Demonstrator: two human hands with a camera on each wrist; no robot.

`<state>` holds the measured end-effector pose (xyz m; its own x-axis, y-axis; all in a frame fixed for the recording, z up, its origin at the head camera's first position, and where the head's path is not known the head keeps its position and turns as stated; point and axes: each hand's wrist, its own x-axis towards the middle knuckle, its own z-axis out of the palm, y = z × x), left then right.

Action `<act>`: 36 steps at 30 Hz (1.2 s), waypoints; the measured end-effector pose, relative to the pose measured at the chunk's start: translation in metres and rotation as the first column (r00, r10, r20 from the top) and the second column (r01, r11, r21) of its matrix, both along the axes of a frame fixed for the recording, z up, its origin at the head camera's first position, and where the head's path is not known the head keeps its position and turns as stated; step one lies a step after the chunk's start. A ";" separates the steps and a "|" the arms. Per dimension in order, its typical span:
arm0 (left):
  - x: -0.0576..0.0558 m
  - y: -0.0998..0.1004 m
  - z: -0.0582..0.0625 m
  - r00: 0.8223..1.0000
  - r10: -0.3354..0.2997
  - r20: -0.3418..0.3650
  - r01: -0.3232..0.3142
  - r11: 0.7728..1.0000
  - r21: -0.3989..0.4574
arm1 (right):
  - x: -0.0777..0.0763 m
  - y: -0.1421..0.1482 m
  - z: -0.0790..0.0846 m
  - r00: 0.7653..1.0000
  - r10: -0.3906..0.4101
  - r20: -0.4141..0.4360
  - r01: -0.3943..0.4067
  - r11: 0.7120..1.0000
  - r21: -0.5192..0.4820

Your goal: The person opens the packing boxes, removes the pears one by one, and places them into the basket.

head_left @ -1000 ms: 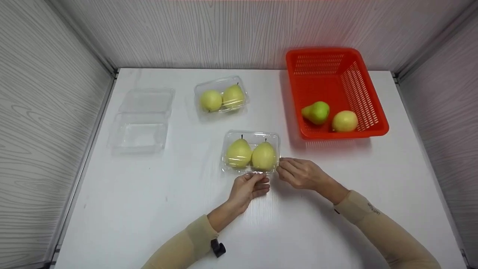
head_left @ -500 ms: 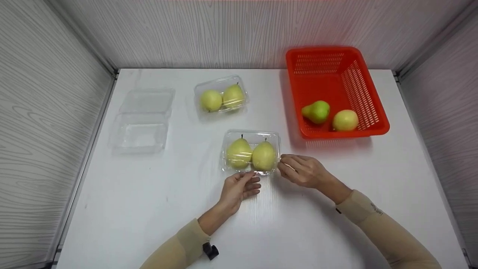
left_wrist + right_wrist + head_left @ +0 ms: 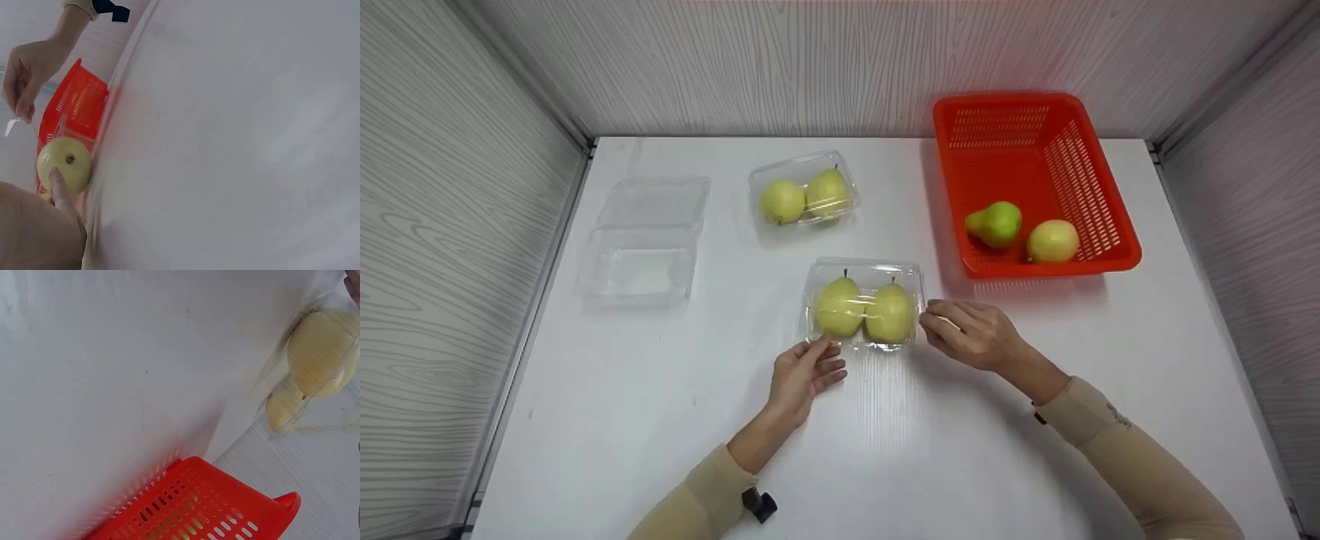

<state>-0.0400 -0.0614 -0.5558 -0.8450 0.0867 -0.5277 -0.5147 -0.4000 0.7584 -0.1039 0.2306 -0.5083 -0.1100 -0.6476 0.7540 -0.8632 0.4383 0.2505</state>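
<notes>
A clear plastic clamshell box (image 3: 864,265) with two yellow-green pears, one pear (image 3: 840,307) on the left and another pear (image 3: 889,313) on the right, sits mid-table. My left hand (image 3: 802,379) pinches the box's near rim at its left part, thumb on top and the other fingers loosely bent. At the right side, my right hand (image 3: 971,334) has curled fingers at the box's edge. The left wrist view shows the right hand (image 3: 34,73) with thumb and fingertips together at a thin piece of clear plastic (image 3: 10,126), above a pear (image 3: 64,163).
Behind it stands another clear clamshell (image 3: 802,166) holding two pears. An opened, unfilled clamshell (image 3: 645,240) lies at the left. The red basket (image 3: 1039,274) at the back right contains a green pear (image 3: 997,225) and a pale yellow round fruit (image 3: 1052,241).
My left hand has slid leftward along the box's near rim, from its right part to its left part. My right hand has shifted slightly away from me along the right edge.
</notes>
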 end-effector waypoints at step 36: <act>-0.047 -0.035 0.017 0.998 0.054 -0.024 -0.057 0.982 -0.181 | -0.017 -0.012 0.020 0.958 -0.095 0.272 0.153 0.967 -0.203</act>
